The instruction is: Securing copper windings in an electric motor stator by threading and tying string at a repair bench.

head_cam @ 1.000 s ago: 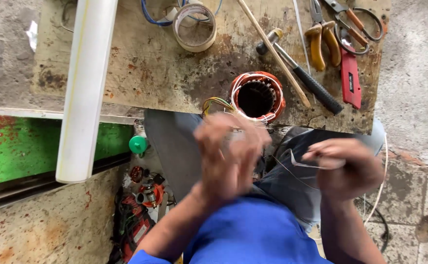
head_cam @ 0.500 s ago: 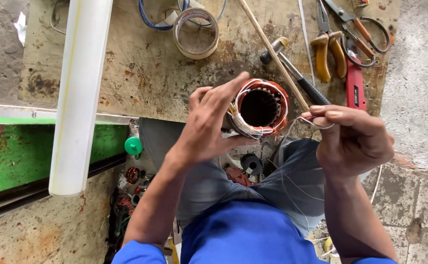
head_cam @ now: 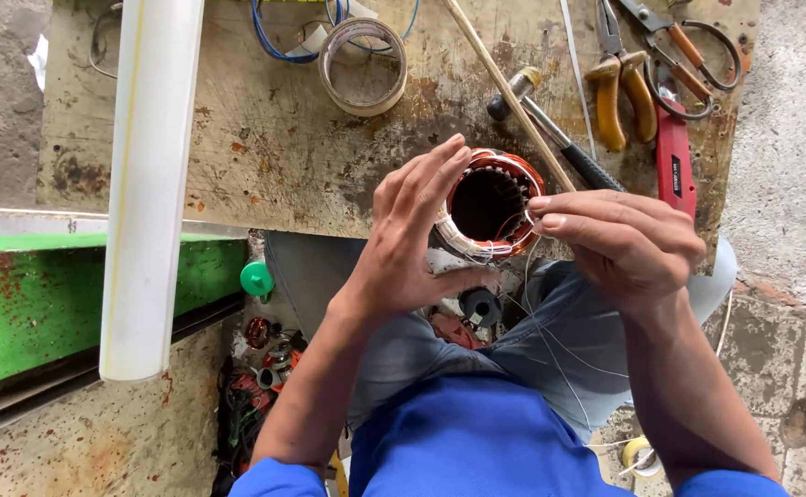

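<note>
A round motor stator (head_cam: 492, 202) with copper windings and an orange rim rests at the near edge of a worn wooden board (head_cam: 265, 138). My left hand (head_cam: 412, 230) cups its left side, fingers spread over the rim and thumb below. My right hand (head_cam: 619, 244) is just right of the stator, fingertips pinched on a thin white thread (head_cam: 550, 340) that trails down over my lap.
A long white pipe (head_cam: 150, 175) lies across the board's left side. A tape roll (head_cam: 363, 64), blue wire, a hammer (head_cam: 550, 138), yellow-handled pliers (head_cam: 619, 92), scissors and a red tool (head_cam: 675, 156) lie farther back. A green panel (head_cam: 17, 304) stands at left. Small parts lie on the floor.
My hands have settled from blurred motion in front of my lap. The left one now wraps the stator, and the right one has come closer to the rim with the thread.
</note>
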